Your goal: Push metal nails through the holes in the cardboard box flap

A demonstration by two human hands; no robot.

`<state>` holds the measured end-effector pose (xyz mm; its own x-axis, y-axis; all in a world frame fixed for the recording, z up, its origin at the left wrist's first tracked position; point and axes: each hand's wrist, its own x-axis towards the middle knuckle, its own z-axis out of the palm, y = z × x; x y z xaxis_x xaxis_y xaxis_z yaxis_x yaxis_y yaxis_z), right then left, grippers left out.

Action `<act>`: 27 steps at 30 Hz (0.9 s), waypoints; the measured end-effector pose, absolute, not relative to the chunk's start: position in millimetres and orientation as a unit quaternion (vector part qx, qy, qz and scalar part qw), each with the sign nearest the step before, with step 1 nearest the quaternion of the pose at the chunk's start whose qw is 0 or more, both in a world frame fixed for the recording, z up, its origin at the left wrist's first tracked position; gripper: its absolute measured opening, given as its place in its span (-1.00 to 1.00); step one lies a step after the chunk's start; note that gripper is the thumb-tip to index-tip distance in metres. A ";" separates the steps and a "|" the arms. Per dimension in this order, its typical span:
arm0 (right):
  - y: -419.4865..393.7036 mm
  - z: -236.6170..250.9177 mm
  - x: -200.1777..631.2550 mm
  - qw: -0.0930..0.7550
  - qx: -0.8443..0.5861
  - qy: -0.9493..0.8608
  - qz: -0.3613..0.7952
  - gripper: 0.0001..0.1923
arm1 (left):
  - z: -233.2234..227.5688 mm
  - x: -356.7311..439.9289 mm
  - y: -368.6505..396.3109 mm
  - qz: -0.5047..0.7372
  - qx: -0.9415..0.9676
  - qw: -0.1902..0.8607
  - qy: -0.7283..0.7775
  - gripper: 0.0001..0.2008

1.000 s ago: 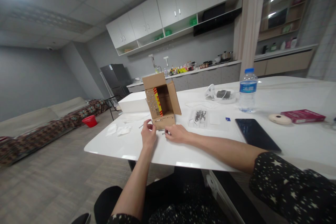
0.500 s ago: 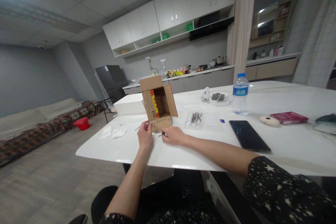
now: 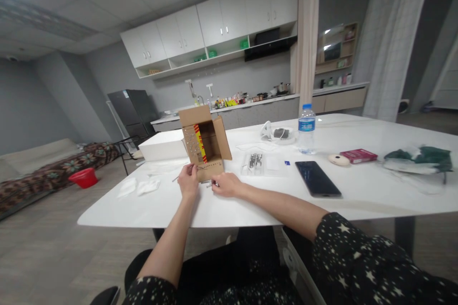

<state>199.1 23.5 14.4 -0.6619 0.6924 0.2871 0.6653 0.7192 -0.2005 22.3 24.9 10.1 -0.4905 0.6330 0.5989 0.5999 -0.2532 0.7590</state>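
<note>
A small cardboard box (image 3: pixel 191 144) stands open on the white table, its open side toward me. A yellow and red strip (image 3: pixel 200 143) runs down it, and small dots or holes mark its left flap and the lower front flap (image 3: pixel 211 170). My left hand (image 3: pixel 188 182) is closed in a pinch on a thin rod (image 3: pixel 175 179), beside that lower flap's left edge. My right hand (image 3: pixel 227 185) rests on the table with curled fingers, closed at a few thin metal pins (image 3: pixel 207 183) before the box. What its fingertips grip is partly hidden.
Right of the box lies a clear plastic case (image 3: pixel 255 164) of small metal pieces. Farther right are a phone (image 3: pixel 317 178), a water bottle (image 3: pixel 307 128), a dark red box (image 3: pixel 359 156) and a green bag (image 3: pixel 418 158). White tissues (image 3: pixel 147 187) lie left.
The camera view has turned slightly right, so everything sits farther left. Both hands keep nearly the same pose by the box.
</note>
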 end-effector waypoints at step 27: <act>16.2 15.7 199.7 0.164 -0.405 -0.899 0.031 -0.73 | -1.9 15.6 41.5 0.513 0.589 -0.019 0.624 -0.75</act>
